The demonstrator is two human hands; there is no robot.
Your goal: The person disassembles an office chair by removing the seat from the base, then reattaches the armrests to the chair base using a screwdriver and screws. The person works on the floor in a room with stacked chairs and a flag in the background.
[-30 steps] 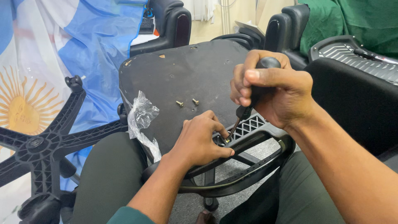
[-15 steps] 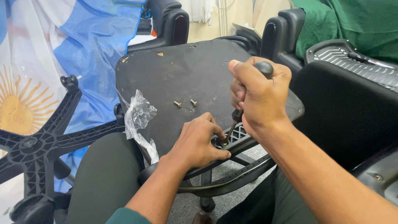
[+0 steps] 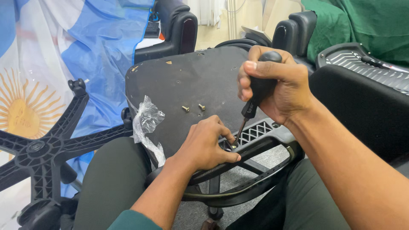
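One screwdriver (image 3: 255, 100), black-handled: my right hand (image 3: 277, 87) fully fisted around its handle. Tip beside my left hand (image 3: 204, 145) fingertips (image 3: 228, 138), which pinch the chair bracket (image 3: 260, 136).

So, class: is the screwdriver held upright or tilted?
Tilted. The right hand grips the screwdriver with its handle up and right, and the shaft slants down-left to the armrest bracket by the left hand.

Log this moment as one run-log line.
right hand: grips screwdriver, tip at armrest bracket | left hand: steadies bracket by tip | two loose screws on seat underside | plastic bag at edge
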